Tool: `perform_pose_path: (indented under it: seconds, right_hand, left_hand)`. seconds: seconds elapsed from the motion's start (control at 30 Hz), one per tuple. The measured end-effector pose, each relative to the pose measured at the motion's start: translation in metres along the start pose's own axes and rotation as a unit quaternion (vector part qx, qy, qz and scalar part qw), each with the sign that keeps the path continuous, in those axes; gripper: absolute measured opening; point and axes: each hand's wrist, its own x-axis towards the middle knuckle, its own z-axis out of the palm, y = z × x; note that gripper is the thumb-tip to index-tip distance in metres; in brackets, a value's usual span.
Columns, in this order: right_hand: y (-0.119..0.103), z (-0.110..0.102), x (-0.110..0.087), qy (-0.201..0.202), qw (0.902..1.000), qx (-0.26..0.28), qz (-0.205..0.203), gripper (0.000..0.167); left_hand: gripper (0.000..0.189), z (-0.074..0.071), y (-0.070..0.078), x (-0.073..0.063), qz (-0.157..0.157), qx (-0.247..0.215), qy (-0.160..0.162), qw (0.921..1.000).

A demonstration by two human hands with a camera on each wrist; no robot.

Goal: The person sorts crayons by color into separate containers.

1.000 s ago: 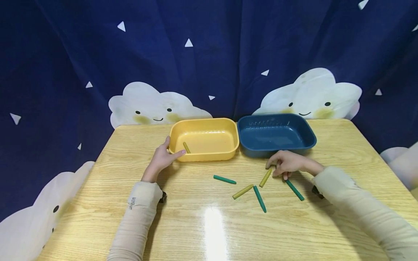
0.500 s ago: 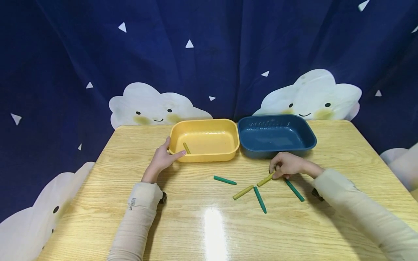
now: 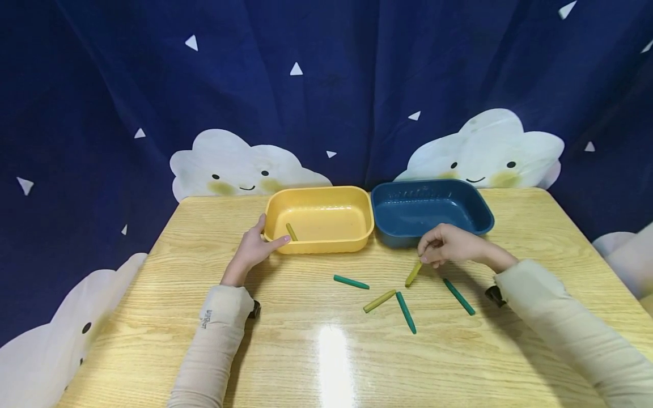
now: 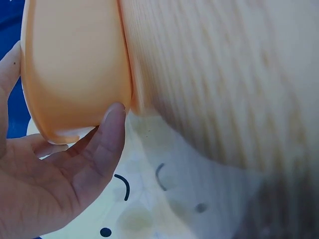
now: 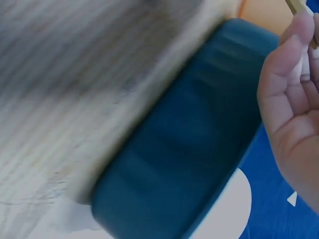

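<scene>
My right hand [image 3: 449, 245] pinches one end of a yellow crayon [image 3: 414, 274] between thumb and fingertips, just in front of the blue bin [image 3: 433, 240]. The crayon slants down and to the left from the fingers; in the right wrist view its tip [image 5: 295, 6] shows at the top corner. My left hand [image 3: 253, 243] grips the left end of the yellow bin [image 3: 326, 246], thumb along the front rim and fingers round the corner. A short yellow crayon [image 3: 291, 232] leans inside that bin. In the left wrist view the hand [image 4: 65, 174] spans the bin's end.
On the table [image 3: 285, 351] lie another yellow crayon [image 3: 380, 301] and three green ones: a left green crayon [image 3: 351, 281], a middle green crayon [image 3: 406, 312] and a right green crayon [image 3: 459, 297]. Both bins stand side by side along the back edge, before a blue curtain [image 3: 336, 85].
My right hand has taken up the yellow crayon by its far end and lifted it a little, away from the right green crayon. The left hand and both bins stay put.
</scene>
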Motion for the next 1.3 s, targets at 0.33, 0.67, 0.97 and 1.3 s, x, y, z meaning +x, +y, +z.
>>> perform_pose_path:
  seconds: [0.33, 0.67, 0.97, 1.3]
  right_hand:
    - [-0.017, -0.013, 0.009, 0.036, 0.9986, 0.007, -0.037, 0.008]
    - [-0.028, -0.019, 0.022, 0.086, 0.9956, 0.027, -0.027, 0.014]
    - [-0.042, -0.022, 0.038, 0.126, 0.99, 0.058, -0.024, 0.019]
    - [-0.057, -0.028, 0.061, 0.134, 0.9843, 0.108, -0.041, 0.021]
  left_hand:
    - [0.098, 0.0, 0.003, -0.002, 0.005, 0.006, 0.0, 1.0]
    - [0.099, -0.001, 0.002, -0.002, -0.002, 0.003, -0.005, 1.0]
    - [0.098, 0.0, 0.003, -0.001, -0.001, 0.002, -0.005, 1.0]
    - [0.099, -0.001, 0.002, -0.001, -0.006, 0.002, -0.005, 1.0]
